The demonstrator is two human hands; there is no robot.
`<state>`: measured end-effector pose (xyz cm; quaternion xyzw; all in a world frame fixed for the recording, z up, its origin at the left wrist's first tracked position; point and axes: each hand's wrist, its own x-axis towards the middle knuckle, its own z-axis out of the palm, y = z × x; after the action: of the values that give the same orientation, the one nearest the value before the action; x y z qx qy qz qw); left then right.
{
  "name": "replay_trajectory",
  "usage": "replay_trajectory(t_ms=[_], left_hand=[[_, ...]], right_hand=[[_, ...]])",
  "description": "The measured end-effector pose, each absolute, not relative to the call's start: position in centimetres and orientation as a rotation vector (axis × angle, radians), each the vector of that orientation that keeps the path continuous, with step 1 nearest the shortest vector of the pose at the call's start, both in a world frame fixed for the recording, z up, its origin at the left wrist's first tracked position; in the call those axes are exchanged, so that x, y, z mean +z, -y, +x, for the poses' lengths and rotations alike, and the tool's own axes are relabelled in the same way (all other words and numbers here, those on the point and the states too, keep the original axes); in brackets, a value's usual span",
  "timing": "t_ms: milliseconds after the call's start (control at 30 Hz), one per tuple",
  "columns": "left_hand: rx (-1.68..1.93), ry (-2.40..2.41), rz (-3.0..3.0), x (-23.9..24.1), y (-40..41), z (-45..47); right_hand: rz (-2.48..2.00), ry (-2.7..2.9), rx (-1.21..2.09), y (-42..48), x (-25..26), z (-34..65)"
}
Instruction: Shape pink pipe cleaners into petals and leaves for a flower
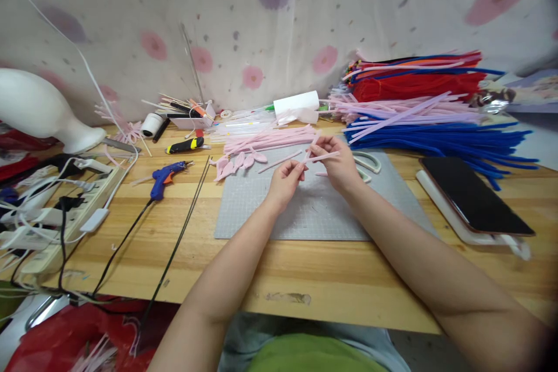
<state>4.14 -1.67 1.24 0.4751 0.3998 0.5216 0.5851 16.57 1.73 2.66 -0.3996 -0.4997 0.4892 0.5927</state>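
Between my two hands is a pale pink pipe cleaner (325, 157), bent so that its lengths cross near the fingertips. My left hand (285, 181) pinches its lower end between thumb and fingers. Higher up, my right hand (337, 160) grips it with the fingers curled. Both hands hover over a grey cutting mat (257, 215). Beside the left hand lies a loose pink piece (279, 163), with several pink leaf-shaped pieces (238, 164) further left. Scissors with pale handles (370, 164) rest partly hidden behind the right hand.
A blue glue gun (163, 179), a yellow-black utility knife (185, 145) and a power strip (82, 215) lie on the left. Pink pipe cleaners (265, 138) line the mat's back edge. Blue pipe cleaners (444, 142) and a phone (475, 195) are on the right.
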Motion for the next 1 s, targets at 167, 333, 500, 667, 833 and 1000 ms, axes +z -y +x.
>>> replay_trajectory(t_ms=[167,333,500,667,833,1000], left_hand=[[1.259,-0.939,1.036,0.9,1.5,3.8],[1.25,-1.018,1.126,0.5,1.4,4.0],[1.236,-1.333,1.562,0.5,1.9,3.9],[1.199,-1.537,1.916,1.2,2.4,3.9],[1.179,-1.595,1.981,1.4,2.5,3.9],[1.193,-1.569,1.947,1.2,2.5,3.8]], right_hand=[[-0.805,1.472,1.183,-0.9,3.0,16.7],[-1.058,1.532,1.25,-0.7,3.6,16.8],[-1.228,1.308,1.238,-1.0,3.1,16.3],[-1.216,1.172,1.212,-1.1,2.8,15.9],[-1.113,1.07,1.236,-1.3,2.6,15.8],[-1.089,1.064,1.24,-1.6,2.5,15.8]])
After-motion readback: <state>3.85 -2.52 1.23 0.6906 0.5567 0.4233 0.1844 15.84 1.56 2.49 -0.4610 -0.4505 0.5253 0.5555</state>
